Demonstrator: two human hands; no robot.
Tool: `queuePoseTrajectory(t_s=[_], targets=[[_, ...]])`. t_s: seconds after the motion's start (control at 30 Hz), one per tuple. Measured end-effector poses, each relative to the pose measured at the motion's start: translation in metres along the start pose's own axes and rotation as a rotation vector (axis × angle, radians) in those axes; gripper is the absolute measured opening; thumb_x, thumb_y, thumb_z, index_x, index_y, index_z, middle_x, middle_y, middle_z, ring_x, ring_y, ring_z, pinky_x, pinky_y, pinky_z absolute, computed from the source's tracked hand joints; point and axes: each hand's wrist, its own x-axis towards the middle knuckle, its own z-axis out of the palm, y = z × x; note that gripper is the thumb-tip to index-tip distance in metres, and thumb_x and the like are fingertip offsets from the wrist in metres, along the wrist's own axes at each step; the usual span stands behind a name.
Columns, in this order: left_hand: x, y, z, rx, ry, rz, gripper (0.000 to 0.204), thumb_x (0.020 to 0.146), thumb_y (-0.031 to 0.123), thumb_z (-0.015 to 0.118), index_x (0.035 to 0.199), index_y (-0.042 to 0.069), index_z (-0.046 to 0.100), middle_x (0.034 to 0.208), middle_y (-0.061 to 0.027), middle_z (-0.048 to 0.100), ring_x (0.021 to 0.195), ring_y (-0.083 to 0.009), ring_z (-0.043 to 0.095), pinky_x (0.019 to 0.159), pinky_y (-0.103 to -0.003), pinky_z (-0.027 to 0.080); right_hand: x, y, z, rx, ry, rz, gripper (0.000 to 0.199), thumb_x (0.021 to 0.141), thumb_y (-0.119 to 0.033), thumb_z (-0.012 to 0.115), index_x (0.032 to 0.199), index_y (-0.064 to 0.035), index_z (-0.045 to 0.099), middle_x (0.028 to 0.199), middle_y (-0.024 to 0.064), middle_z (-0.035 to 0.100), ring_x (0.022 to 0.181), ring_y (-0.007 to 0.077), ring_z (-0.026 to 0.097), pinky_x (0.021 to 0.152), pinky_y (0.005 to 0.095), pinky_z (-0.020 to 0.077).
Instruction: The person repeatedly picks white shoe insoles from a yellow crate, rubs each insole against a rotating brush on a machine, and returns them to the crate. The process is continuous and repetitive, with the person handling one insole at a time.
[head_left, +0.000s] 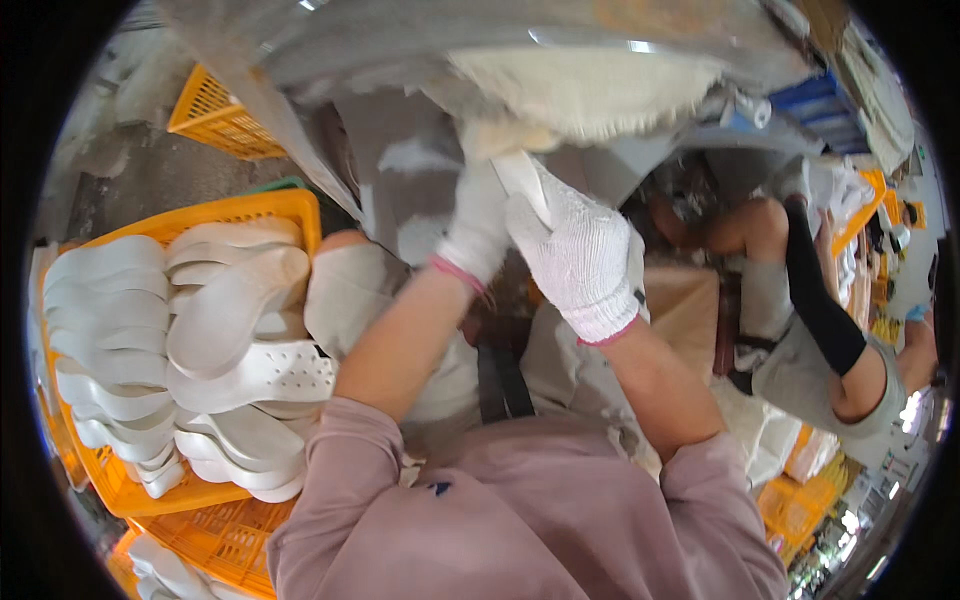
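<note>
Both of my hands wear white knitted gloves and are raised in front of me, close together. My right hand [582, 262] is closed round a white shoe sole [524, 184], its thumb along the near end. My left hand [474, 222] is at the sole's left side; its fingers are blurred and partly hidden, though they seem to grip the far part. Just beyond the fingers, a cream, fuzzy-edged wheel or pad [600, 92] sits under a grey machine housing [390, 45]. The sole's far end is close to it; whether they touch I cannot tell.
On my left stands an orange crate [215, 210] stacked with white soles [110, 300]; a perforated sole [255, 375] lies on top. Another orange crate [225, 115] is at the far left. To my right sits a co-worker with a black sleeve [822, 285], near more crates.
</note>
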Motion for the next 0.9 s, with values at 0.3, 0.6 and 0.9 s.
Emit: queuePoseTrajectory(t_s=[0.3,0.6,0.9], targets=[[-0.004,-0.001,0.008,-0.663,0.084,-0.824,0.046,0.104,0.054,0.052,0.106,0.011,0.068,0.091,-0.0074,0.070,0.081,-0.0252,0.069,0.072,-0.038,0.057,-0.010,-0.002,-0.027,0.676,-0.623,0.448,0.057,0.085,-0.032,0.080,0.133,-0.0049,0.064,0.108,0.0187,0.074,0.104,0.0352,0.073,0.089,0.0442,0.0582],[-0.019,0.036,0.019,-0.785,0.147,-0.705,0.072,0.101,0.078,0.037,0.113,0.013,0.065,0.095,-0.0072,0.068,0.083,-0.0291,0.066,0.080,-0.051,0.059,-0.016,-0.036,-0.040,0.385,-0.504,0.247,0.040,0.091,-0.025,0.074,0.124,-0.0036,0.066,0.118,0.0210,0.073,0.097,0.0367,0.073,0.085,0.0430,0.0593],[0.026,-0.019,-0.007,-0.173,0.151,-0.145,0.059,0.108,0.056,0.035,0.120,0.005,0.063,0.107,-0.0150,0.071,0.099,-0.0339,0.069,0.094,-0.048,0.059,-0.004,-0.010,0.004,0.123,0.007,0.041,0.046,0.082,-0.026,0.087,0.117,-0.0018,0.071,0.095,0.0185,0.075,0.088,0.0382,0.076,0.076,0.0434,0.0604]])
